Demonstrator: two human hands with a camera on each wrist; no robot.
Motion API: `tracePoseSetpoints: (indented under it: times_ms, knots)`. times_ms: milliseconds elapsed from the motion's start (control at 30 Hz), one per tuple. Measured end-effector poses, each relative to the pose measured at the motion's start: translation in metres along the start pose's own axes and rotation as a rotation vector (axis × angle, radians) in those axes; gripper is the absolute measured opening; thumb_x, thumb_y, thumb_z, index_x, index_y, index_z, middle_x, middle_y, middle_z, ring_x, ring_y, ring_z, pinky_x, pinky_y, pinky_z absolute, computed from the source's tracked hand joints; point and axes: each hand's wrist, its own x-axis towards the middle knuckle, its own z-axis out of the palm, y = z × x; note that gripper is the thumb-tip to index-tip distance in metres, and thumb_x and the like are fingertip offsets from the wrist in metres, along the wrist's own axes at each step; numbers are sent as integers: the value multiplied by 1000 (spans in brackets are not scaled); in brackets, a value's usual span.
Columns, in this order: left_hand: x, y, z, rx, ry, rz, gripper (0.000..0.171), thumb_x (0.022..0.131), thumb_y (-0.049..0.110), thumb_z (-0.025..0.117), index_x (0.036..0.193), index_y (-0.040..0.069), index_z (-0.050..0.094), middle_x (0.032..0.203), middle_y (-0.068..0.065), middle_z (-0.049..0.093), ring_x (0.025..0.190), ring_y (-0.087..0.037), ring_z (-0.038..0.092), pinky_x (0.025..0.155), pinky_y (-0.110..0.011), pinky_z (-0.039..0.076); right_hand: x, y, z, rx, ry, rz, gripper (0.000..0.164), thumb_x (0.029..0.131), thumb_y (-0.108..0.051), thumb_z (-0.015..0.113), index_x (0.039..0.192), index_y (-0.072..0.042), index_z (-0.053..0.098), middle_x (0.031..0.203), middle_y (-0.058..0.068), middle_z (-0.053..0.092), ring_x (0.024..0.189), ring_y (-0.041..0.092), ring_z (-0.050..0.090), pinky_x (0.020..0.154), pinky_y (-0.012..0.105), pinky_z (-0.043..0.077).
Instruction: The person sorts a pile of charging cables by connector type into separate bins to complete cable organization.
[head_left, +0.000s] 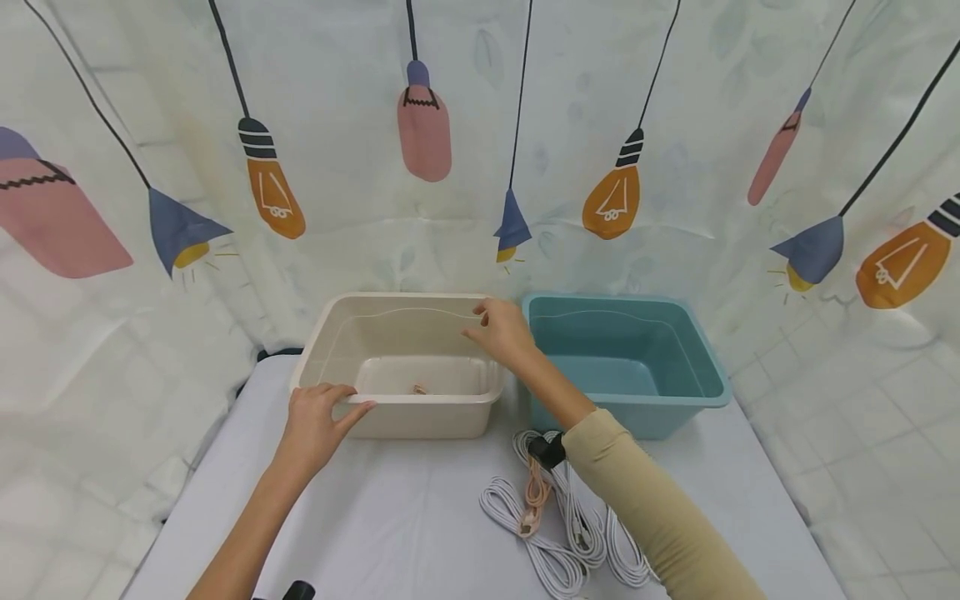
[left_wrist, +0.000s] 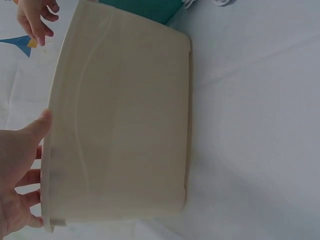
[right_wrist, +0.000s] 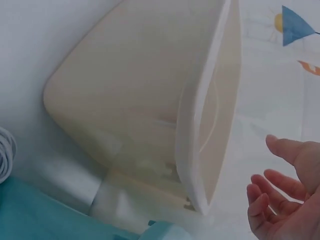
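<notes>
A beige plastic bin (head_left: 420, 421) stands on the table. My left hand (head_left: 318, 425) holds its front rim near the left corner, with the thumb outside and the fingers over the edge; the left wrist view shows the thumb (left_wrist: 42, 120) at the rim. Above the bin's right end is my right hand (head_left: 502, 331), fingers loosely bent and nothing in them. In the right wrist view that hand (right_wrist: 287, 187) hangs apart from the rim. Inside the bin, a small peach-coloured piece (head_left: 418, 389) shows over the front wall; the rest of it is hidden.
A teal bin (head_left: 630, 404) stands right of the beige one. Several coiled white cables (head_left: 555, 567) and a peach cable (head_left: 536, 492) lie in front, partly behind my right sleeve (head_left: 652, 500). A lamp-patterned curtain (head_left: 337, 250) hangs behind the table.
</notes>
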Motion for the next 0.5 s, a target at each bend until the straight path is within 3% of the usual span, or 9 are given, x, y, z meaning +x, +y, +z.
tracePoseSetpoints:
  times_ms: [267,500]
  knots:
    - [0,0,1,3,10,12,34,84,15,89,103,-10,76,99,-26,76,98,-48,68,89,-61,44,-28,11,-8,23,76,-17,38,96,-27,80,125,-3,72,108,17,75,100,33,71,86,46,59]
    - [0,0,1,10,11,19,34,84,16,89,102,-9,76,98,-26,76,97,-48,69,89,-62,45,-54,18,-14,39,110,-73,35,96,-22,81,123,-1,72,107,18,74,92,34,70,78,46,57]
